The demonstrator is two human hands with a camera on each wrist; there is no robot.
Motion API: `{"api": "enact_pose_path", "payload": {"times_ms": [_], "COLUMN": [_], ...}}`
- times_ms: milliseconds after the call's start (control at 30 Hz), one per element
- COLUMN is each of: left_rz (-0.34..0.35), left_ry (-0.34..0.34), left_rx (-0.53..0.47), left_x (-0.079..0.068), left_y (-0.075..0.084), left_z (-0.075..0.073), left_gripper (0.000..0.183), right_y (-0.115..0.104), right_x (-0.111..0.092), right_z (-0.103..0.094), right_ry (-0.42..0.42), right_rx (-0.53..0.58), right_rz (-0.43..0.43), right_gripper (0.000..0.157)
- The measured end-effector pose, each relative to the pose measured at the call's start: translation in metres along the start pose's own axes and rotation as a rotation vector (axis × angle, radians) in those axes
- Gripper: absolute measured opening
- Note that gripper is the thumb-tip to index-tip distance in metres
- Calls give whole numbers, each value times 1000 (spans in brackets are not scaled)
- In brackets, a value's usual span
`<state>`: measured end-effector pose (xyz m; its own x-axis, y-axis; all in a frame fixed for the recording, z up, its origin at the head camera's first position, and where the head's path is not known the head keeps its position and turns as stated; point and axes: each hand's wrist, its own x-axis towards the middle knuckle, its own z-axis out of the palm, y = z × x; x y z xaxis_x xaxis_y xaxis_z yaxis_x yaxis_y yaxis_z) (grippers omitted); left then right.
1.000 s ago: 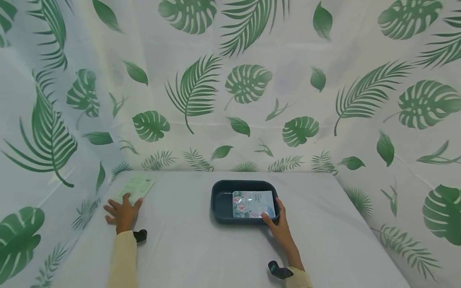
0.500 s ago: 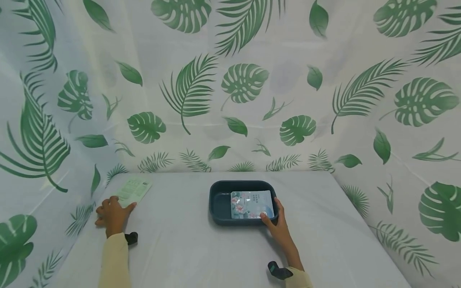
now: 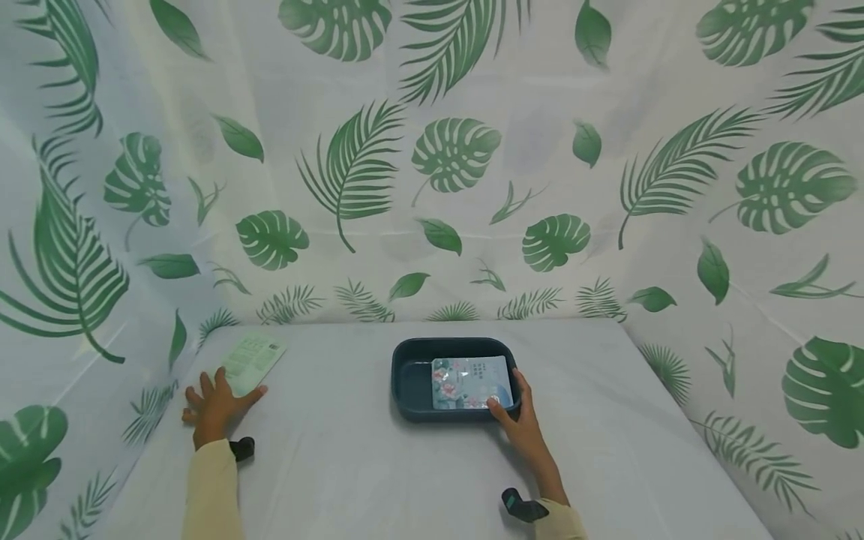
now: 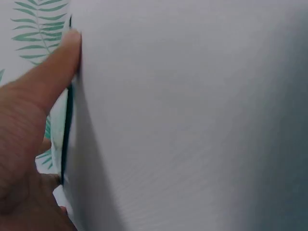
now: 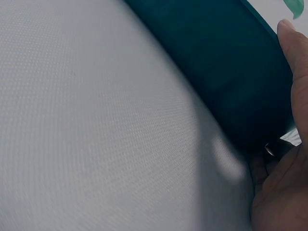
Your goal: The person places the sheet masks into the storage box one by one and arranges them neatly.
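Observation:
A flat light green packet [image 3: 255, 361] with fine print lies at the table's far left. Over its near end is my left hand [image 3: 217, 405], fingers spread and thumb out to the right. In the left wrist view the thumb [image 4: 60, 62] lies along the packet's dark edge, with other fingers partly hidden below. My right hand [image 3: 523, 424] grips the right end of a dark blue-green rectangular tub [image 3: 413, 390], thumb over the near rim and fingers round the side. Inside the tub lies a pale blue packet [image 3: 466, 382] printed with flowers, near the thumb tip.
A white cloth covers the table [image 3: 378, 480]. Leaf-printed curtains [image 3: 378, 262] hang behind it and along both sides. Black wrist cameras [image 3: 523, 506] sit on both wrists.
My left hand has slid back toward the packet's near end, and its fingers have spread wider. The right hand stays on the tub. The head view has shifted slightly.

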<state>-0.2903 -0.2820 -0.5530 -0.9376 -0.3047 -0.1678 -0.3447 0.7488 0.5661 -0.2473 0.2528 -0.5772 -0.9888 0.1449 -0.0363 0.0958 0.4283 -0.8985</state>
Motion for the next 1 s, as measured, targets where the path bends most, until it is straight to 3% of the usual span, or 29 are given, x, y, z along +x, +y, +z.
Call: {"api": "enact_pose_path", "payload": {"times_ms": [133, 333, 667, 833, 1000], "left_rz": [-10, 15, 124, 143, 24], "left_ry": [-38, 45, 120, 290, 375], "left_rx": [20, 99, 227, 132, -29], "left_x": [0, 1, -10, -19, -23], "left_y": [-4, -9, -2, -3, -4], "left_z": [3, 10, 5, 1, 6], "left_gripper": [106, 92, 43, 20, 22], "right_y": [0, 2, 2, 3, 2], "right_x": [-1, -3, -2, 0, 0], "right_z": [1, 2, 1, 0, 0], "right_ry": [-9, -9, -3, -4, -5], "right_rx": [-9, -15, -12, -7, -6], "right_rz": [7, 6, -4, 0, -5], "right_gripper": [88, 89, 89, 90, 89]}}
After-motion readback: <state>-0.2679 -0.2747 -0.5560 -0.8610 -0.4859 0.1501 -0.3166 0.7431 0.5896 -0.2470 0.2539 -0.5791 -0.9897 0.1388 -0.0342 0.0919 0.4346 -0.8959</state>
